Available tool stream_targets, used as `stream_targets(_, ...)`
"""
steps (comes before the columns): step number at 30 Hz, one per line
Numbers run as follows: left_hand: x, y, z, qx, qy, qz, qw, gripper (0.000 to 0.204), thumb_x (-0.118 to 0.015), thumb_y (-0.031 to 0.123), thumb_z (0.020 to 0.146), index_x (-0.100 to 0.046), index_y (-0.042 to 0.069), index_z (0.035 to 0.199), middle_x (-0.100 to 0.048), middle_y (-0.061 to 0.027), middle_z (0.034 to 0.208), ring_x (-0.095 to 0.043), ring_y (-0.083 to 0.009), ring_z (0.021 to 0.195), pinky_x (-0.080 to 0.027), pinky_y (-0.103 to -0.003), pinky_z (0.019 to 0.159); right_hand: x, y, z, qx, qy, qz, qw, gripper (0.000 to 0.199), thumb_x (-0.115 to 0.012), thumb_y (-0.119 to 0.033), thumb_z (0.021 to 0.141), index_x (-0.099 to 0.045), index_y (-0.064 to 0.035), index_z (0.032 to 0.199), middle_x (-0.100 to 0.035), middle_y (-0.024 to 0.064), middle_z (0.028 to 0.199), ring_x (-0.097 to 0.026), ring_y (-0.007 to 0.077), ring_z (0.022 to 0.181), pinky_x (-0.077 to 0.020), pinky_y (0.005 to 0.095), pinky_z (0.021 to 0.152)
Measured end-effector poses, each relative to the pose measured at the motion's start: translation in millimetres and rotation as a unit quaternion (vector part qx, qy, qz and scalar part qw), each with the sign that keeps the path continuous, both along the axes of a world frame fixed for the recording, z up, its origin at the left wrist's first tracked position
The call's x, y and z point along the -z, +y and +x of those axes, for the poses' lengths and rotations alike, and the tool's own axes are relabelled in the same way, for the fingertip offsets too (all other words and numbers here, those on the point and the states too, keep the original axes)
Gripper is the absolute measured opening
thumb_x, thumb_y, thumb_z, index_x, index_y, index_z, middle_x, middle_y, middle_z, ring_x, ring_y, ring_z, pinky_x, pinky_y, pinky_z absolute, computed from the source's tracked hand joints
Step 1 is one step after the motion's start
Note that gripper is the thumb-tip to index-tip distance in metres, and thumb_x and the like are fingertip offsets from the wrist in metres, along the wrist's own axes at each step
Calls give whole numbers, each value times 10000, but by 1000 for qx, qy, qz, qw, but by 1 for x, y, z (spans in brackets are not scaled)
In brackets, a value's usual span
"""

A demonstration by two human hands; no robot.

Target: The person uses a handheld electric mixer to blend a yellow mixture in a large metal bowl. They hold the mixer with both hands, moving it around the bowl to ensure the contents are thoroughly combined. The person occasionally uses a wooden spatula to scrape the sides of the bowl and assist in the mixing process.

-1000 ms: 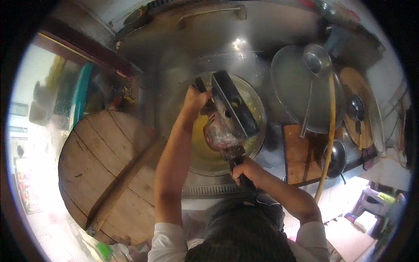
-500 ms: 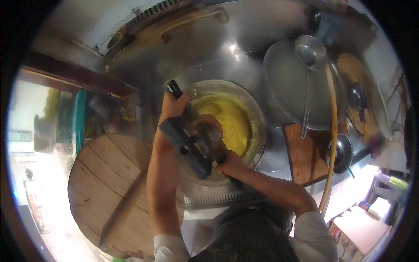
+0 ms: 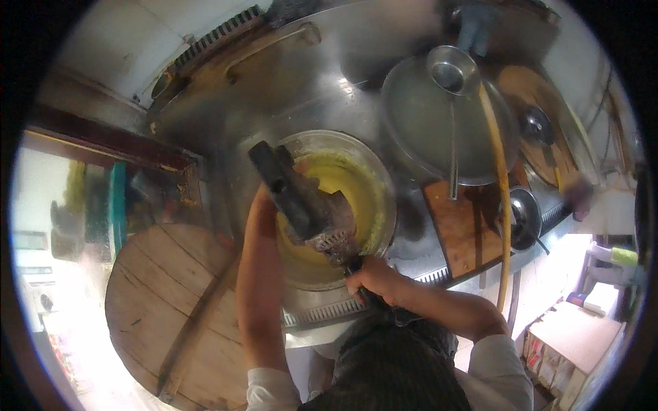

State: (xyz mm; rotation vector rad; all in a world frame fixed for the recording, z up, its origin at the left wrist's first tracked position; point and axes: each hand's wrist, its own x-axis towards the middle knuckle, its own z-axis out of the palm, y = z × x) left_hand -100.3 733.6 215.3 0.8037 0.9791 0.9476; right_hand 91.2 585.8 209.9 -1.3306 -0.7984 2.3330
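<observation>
A dark, bulky two-handled power mixer (image 3: 301, 205) stands over a wide metal pot (image 3: 388, 171). Thick, smooth yellow paste (image 3: 370, 198) fills the pot's lower part, with smears up the wall. My right hand (image 3: 378, 278) wraps round the black near-side handle. On the far side, the mixer's body covers most of my left hand (image 3: 265, 194); only the wrist and a bit of skin show, by the other handle. The mixer's lower end is hidden beneath its own body.
Left of the pot is a round wooden lid (image 3: 164, 294) with a crossbar. To the right, a large basin (image 3: 411, 137) carries a long-handled ladle (image 3: 452, 75) and a wooden pole (image 3: 504, 198). Nearby are a brown board (image 3: 459, 233) and a small metal pan (image 3: 524, 219).
The mixer has turned and swung toward the pot's far left, its body now covering my left hand. My right hand moved slightly right and nearer me. The whole view also shifted a little.
</observation>
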Motion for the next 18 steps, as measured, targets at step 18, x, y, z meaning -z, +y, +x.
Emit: stream_targets(18,45,-28,-100,-248,-117,-21,962,168,-610,169,812,-456,103,799,-498,-29,709,-507,-151,667,-429,-288,600,67,69,-42,-342,-237,256,872,331,-677,-246,560,-622,32,730,-624,142,593,-632,246,545,-494,341,540)
